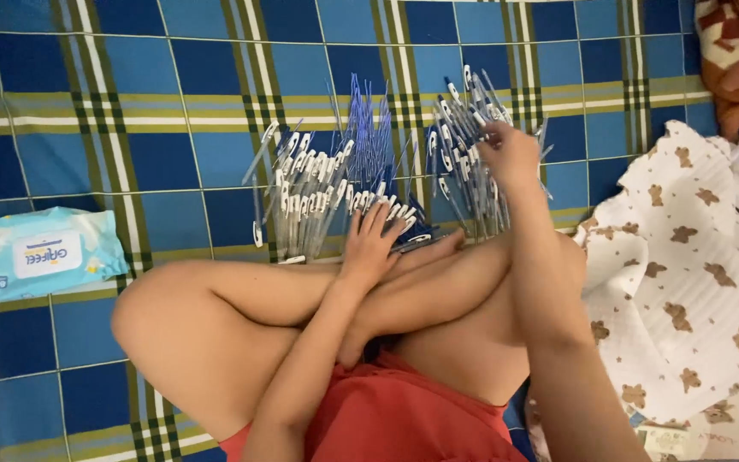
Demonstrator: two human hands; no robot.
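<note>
Several clear pens with white caps and blue refills lie in loose heaps on a blue and green plaid sheet [173, 154]. My left hand [369, 244] rests on the near edge of the left pen heap [318, 184], fingers spread, holding nothing that I can see. Farther off, my right hand [506, 154] presses into the right pen heap [464, 145] with fingers curled among the pens; a grip on any one pen cannot be made out. My crossed bare legs [241, 316] lie just below the heaps.
A light blue pack of wet wipes [44, 252] lies at the left. A white cloth with brown bear prints [686, 274] covers the right side, and a brown patterned fabric [737, 51] sits at the top right. Red shorts [404, 419] show at the bottom.
</note>
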